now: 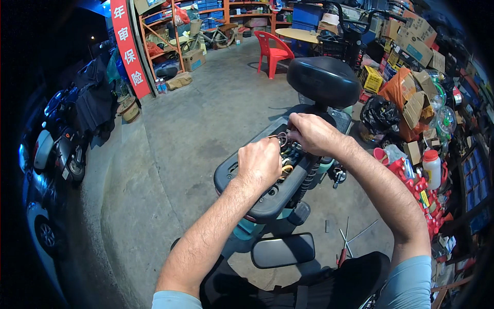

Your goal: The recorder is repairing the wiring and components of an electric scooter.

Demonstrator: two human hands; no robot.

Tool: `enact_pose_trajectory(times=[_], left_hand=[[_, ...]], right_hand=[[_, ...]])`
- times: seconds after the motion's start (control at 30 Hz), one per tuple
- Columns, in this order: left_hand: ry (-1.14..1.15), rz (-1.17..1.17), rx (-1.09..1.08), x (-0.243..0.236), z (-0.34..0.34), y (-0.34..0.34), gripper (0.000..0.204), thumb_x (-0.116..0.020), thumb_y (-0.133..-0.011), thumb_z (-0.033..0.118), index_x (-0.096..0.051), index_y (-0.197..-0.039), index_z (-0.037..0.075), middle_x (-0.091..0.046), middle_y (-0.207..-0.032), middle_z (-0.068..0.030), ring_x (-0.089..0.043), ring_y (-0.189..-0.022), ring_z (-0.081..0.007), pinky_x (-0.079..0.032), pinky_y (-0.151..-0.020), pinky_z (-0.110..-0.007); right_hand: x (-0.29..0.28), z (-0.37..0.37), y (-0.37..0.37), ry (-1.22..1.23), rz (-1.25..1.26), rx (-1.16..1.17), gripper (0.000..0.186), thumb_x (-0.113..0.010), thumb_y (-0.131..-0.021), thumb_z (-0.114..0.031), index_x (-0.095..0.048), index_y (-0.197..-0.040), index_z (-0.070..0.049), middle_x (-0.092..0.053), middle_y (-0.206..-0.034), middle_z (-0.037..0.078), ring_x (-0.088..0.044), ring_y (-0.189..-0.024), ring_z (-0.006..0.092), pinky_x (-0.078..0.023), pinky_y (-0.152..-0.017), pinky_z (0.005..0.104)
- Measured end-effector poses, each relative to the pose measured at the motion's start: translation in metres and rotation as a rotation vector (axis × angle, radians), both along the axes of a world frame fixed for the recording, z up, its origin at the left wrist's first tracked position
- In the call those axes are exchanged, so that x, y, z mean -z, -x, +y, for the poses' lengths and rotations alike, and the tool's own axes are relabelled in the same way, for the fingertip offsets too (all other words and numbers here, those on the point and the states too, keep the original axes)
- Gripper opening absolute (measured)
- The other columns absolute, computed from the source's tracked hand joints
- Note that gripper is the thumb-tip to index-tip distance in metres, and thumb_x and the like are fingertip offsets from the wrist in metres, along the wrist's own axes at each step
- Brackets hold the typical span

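Head view: In a cluttered workshop, a person's left hand (260, 160) and right hand (315, 135) meet over thin wires (282, 138) in the open compartment of a grey scooter housing (280, 203). The right fingers pinch a wire; the left fingers curl, tips hidden, their hold impossible to tell. Good practice likely means steadying one side, working gently and sparing neighbouring leads. Counted: two hands, one black seat (321, 85), one red chair (275, 54), one dark pad (283, 251); the wires are too tangled to number.
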State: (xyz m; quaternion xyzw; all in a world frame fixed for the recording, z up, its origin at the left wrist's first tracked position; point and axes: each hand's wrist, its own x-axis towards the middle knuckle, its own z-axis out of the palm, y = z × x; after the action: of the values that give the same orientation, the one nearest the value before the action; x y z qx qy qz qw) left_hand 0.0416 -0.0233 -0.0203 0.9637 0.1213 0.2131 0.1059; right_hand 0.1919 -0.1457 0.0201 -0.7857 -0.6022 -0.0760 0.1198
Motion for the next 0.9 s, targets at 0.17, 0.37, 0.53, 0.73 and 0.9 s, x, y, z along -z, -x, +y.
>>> enact_pose_trajectory(times=[0.17, 0.37, 0.53, 0.73, 0.9], left_hand=[[-0.007, 0.035, 0.024, 0.000, 0.001, 0.000, 0.016, -0.067, -0.082, 0.016, -0.068, -0.089, 0.002, -0.070, -0.091, -0.0155, -0.070, -0.087, -0.0340, -0.056, -0.077, -0.047], [-0.010, 0.052, 0.042, -0.003, 0.001, 0.000, 0.017, -0.067, -0.082, 0.017, -0.069, -0.089, 0.002, -0.070, -0.091, -0.0156, -0.071, -0.087, -0.0334, -0.057, -0.077, -0.047], [-0.009, 0.055, 0.055, -0.003, 0.003, 0.001, 0.017, -0.068, -0.081, 0.017, -0.069, -0.087, 0.001, -0.070, -0.089, -0.0160, -0.071, -0.086, -0.0337, -0.057, -0.077, -0.047], [-0.012, 0.007, 0.061, -0.001, 0.001, 0.001, 0.017, -0.069, -0.079, 0.017, -0.069, -0.087, 0.002, -0.070, -0.086, -0.0157, -0.071, -0.084, -0.0340, -0.057, -0.075, -0.048], [-0.009, 0.009, 0.065, -0.002, 0.001, 0.001, 0.017, -0.068, -0.080, 0.017, -0.069, -0.087, 0.002, -0.070, -0.086, -0.0157, -0.071, -0.084, -0.0340, -0.057, -0.075, -0.048]], right_hand=[[-0.006, 0.002, 0.006, 0.106, 0.024, 0.034, 0.023, -0.066, -0.091, -0.014, -0.056, -0.103, 0.003, -0.061, -0.104, 0.021, -0.064, -0.101, 0.0379, -0.054, -0.088, 0.0439], [-0.003, 0.006, 0.002, 0.104, 0.066, 0.073, 0.025, -0.066, -0.090, -0.015, -0.056, -0.105, 0.004, -0.060, -0.105, 0.021, -0.064, -0.101, 0.0390, -0.053, -0.090, 0.0447], [-0.005, 0.012, 0.003, 0.175, 0.040, 0.112, 0.023, -0.063, -0.089, -0.010, -0.056, -0.107, 0.001, -0.059, -0.103, 0.021, -0.060, -0.105, 0.0392, -0.050, -0.091, 0.0441], [-0.005, 0.009, -0.002, 0.168, 0.022, 0.072, 0.020, -0.061, -0.091, -0.011, -0.057, -0.105, 0.002, -0.060, -0.101, 0.022, -0.060, -0.104, 0.0399, -0.049, -0.090, 0.0452], [-0.008, 0.011, 0.001, 0.221, 0.023, 0.151, 0.027, -0.063, -0.092, -0.020, -0.058, -0.105, 0.003, -0.064, -0.099, 0.023, -0.065, -0.099, 0.0414, -0.054, -0.086, 0.0474]])
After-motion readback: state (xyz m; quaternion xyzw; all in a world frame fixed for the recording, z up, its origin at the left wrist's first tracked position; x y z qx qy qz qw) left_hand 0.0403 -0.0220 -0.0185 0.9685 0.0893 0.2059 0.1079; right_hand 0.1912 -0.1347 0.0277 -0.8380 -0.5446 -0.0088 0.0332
